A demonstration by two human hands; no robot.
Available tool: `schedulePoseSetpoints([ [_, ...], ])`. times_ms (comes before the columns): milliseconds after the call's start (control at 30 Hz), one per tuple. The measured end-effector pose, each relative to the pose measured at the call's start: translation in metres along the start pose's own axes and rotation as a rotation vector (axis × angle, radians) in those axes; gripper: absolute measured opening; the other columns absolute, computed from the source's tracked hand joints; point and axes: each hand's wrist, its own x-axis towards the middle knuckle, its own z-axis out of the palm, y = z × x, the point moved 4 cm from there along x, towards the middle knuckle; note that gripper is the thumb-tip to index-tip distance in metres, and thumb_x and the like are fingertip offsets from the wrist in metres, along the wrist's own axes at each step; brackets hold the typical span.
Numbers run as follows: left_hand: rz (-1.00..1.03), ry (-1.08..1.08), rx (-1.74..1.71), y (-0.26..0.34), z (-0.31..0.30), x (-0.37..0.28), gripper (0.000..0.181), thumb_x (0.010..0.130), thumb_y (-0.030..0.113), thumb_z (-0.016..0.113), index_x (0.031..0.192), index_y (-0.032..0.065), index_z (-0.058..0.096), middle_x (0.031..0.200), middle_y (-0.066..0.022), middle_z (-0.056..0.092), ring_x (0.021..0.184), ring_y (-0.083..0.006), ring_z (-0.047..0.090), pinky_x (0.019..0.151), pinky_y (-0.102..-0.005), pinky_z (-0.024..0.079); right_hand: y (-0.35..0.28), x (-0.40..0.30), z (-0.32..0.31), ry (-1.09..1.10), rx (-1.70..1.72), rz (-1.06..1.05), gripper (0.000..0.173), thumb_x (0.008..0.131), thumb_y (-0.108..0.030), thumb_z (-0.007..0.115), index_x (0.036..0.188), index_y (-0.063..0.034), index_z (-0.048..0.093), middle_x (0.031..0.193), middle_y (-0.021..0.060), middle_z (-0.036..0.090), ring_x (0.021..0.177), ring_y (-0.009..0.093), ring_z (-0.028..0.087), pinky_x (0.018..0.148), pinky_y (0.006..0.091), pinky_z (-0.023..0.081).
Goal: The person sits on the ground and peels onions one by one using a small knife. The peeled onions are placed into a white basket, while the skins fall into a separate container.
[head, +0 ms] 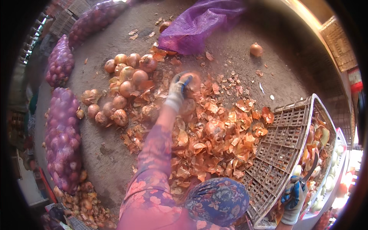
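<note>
My left hand, in a white glove with blue coating, reaches out over the onion skins with its fingers around an onion; motion blurs both. At the lower right, my right hand, gloved alike, grips a knife with a curved blade. The blade points up over a worn plastic crate that holds onion skins and scraps. Left of my left hand lies a cluster of brown onions. Loose papery onion skins cover the ground below and right of that hand.
Filled purple mesh sacks line the left side. A loose purple mesh bag lies ahead, and a single onion sits farther right. Peeled white onions fill a container beyond the crate. Dark floral cloth shows at the bottom.
</note>
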Motion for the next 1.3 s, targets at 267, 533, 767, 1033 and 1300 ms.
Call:
schedulePoseSetpoints([
  [267, -0.057, -0.726, -0.694, 0.101, 0.093, -0.229, 0.067, 0.089, 0.057, 0.057, 0.136, 0.0099, 0.045, 0.126, -0.0157, 0.057, 0.113, -0.0312, 0.06, 0.081, -0.044, 0.06, -0.024, -0.052, -0.012, -0.211, -0.073, -0.072, 0.027, 0.092, -0.023, 0.061, 0.104, 0.0004, 0.059, 0.065, 0.0033, 0.057, 0.051, 0.007, 0.052, 0.044, 0.0201, 0.041],
  [533, -0.027, -0.86, -0.42, 0.109, 0.161, -0.36, 0.062, 0.088, 0.05, 0.061, 0.129, 0.0056, 0.05, 0.121, -0.0158, 0.06, 0.104, -0.0322, 0.063, 0.08, -0.0501, 0.058, -0.059, -0.142, -0.03, -0.37, -0.106, -0.165, 0.022, 0.093, -0.013, 0.06, 0.111, 0.0008, 0.061, 0.073, -0.0014, 0.058, 0.06, 0.006, 0.054, 0.051, 0.0201, 0.042],
  [767, 0.338, -1.206, -0.053, 0.145, 0.26, -0.497, 0.055, 0.086, 0.032, 0.066, 0.128, 0.0004, 0.05, 0.118, -0.0149, 0.06, 0.104, -0.0264, 0.063, 0.084, -0.0414, 0.056, -0.096, -0.193, -0.064, 0.021, -0.434, -1.198, 0.048, 0.076, -0.021, 0.081, 0.118, -0.009, 0.061, 0.083, 0.0117, 0.067, 0.066, 0.021, 0.066, 0.058, 0.033, 0.051],
  [1033, 1.219, -1.047, 0.42, 0.14, 0.327, -0.567, 0.062, 0.066, 0.031, 0.081, 0.115, 0.0024, 0.055, 0.106, -0.0124, 0.066, 0.091, -0.0261, 0.066, 0.077, -0.038, 0.055, -0.097, -0.173, -0.217, 0.179, -0.405, -0.261, 0.042, 0.09, -0.031, 0.068, 0.119, -0.0018, 0.062, 0.079, 0.0011, 0.063, 0.063, 0.007, 0.053, 0.054, 0.0258, 0.046],
  [1300, 1.425, -0.941, 0.408, 0.125, 0.344, -0.564, 0.067, 0.057, 0.024, 0.09, 0.11, 0.0016, 0.055, 0.099, -0.0102, 0.07, 0.087, -0.024, 0.068, 0.075, -0.0352, 0.056, -0.06, -0.197, -0.203, 0.044, -0.59, -0.53, 0.031, 0.092, -0.026, 0.067, 0.112, -0.0022, 0.064, 0.088, 0.0107, 0.068, 0.078, 0.017, 0.064, 0.072, 0.0331, 0.05],
])
